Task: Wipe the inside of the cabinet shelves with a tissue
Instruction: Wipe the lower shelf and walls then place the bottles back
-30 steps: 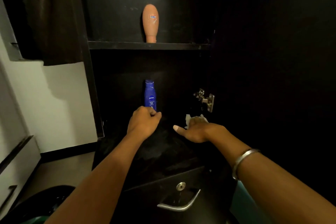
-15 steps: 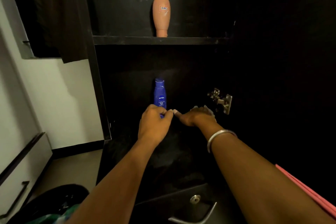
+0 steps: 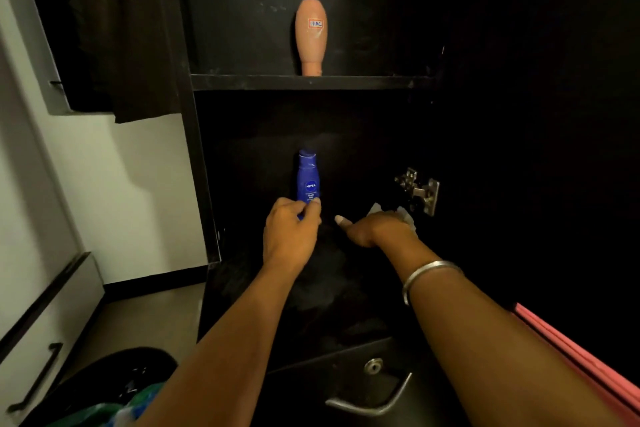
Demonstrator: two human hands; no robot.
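The left hand [image 3: 291, 232] had closed round the small blue plastic lotion bottle [image 3: 307, 180], clearing room; the right hand [image 3: 379, 227] had slid the crumpled white tissue [image 3: 405, 213] rightward under flat fingers along the black lower shelf [image 3: 332, 288].

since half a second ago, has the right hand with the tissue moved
Yes. The right hand has slid slightly right, toward the metal hinge, opening a gap from the left hand holding the bottle.

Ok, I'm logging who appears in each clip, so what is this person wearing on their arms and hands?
Both forearms are bare, with no sleeves or gloves showing. The right wrist carries a plain silver metal bangle. The left hand and right hand show no rings that I can make out.
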